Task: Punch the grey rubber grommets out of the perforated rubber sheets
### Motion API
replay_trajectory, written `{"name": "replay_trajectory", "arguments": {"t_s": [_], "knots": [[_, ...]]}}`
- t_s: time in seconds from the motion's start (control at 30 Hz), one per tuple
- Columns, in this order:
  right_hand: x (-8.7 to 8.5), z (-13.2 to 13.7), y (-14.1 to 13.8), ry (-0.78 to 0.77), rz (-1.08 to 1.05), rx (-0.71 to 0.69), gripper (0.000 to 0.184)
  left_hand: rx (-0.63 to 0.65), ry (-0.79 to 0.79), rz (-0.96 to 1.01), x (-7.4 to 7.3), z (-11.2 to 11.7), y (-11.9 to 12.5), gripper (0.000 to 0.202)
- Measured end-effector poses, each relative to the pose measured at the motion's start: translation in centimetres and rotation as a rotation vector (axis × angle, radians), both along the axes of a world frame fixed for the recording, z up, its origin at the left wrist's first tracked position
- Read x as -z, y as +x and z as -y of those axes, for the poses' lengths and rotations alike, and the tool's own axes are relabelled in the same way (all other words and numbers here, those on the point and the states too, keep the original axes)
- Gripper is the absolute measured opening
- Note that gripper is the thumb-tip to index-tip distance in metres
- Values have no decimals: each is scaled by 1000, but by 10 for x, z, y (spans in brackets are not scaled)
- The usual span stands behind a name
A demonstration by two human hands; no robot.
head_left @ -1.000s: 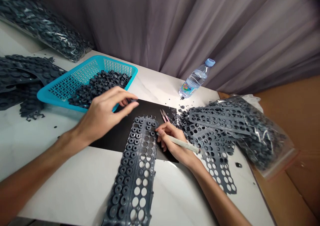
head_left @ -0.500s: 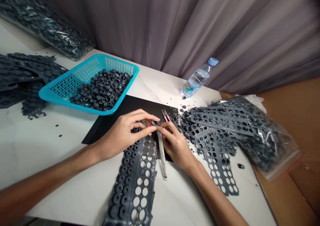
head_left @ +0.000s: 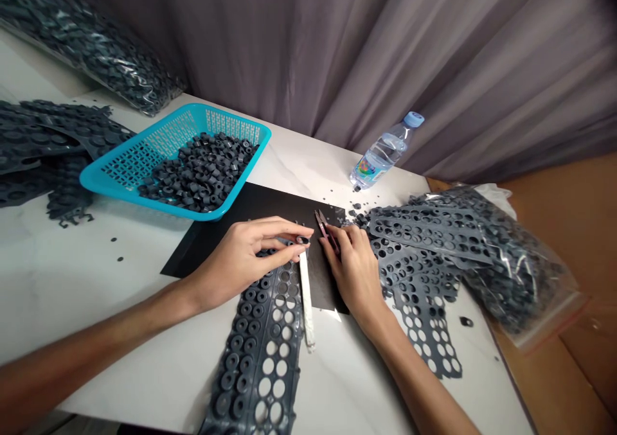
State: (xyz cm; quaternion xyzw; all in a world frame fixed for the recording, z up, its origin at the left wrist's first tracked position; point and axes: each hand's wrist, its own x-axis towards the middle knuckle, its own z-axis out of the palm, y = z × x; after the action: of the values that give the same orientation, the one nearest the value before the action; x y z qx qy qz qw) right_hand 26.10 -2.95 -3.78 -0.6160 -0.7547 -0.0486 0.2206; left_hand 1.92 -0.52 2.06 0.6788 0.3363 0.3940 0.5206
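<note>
Head view: the left hand [head_left: 245, 252] pinches a small black ring [head_left: 303, 239] between thumb and fingers above the far end of a studded, perforated strip [head_left: 255, 371], which lies partly across a black mat [head_left: 212, 242] on the white table [head_left: 159, 383]. Just to the right, the right hand [head_left: 357, 268] curls about the handles of small scissors [head_left: 321, 220], though how firmly it grips cannot be told, and a white-wrapped tool [head_left: 306, 300] lies along the strip's right edge. Beyond them, a blue basket [head_left: 139, 198] holds many dark pieces, while a water bottle [head_left: 383, 155] stands behind the perforated sheets [head_left: 424, 229].
</note>
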Motion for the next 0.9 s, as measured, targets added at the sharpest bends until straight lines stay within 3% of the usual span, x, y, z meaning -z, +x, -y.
{"name": "replay_trajectory", "arguments": {"t_s": [0.2, 0.37, 0.5, 0.67, 0.9], "knots": [[-3, 1, 3, 28, 36, 35, 31, -21, -37, 38, 5, -1, 1, 23], [-9, 6, -1, 128, -189, 65, 24, -47, 47, 6, 12, -3, 0, 22], [-16, 11, -7, 63, -456, 62, 21, -77, 103, -20, 15, -5, -1, 24], [-24, 15, -13, -82, -669, -79, 24, -125, 191, -58, 16, -8, -2, 27], [-29, 21, -24, -11, -642, -259, 23, -178, 342, -129, 16, -7, -3, 30]]}}
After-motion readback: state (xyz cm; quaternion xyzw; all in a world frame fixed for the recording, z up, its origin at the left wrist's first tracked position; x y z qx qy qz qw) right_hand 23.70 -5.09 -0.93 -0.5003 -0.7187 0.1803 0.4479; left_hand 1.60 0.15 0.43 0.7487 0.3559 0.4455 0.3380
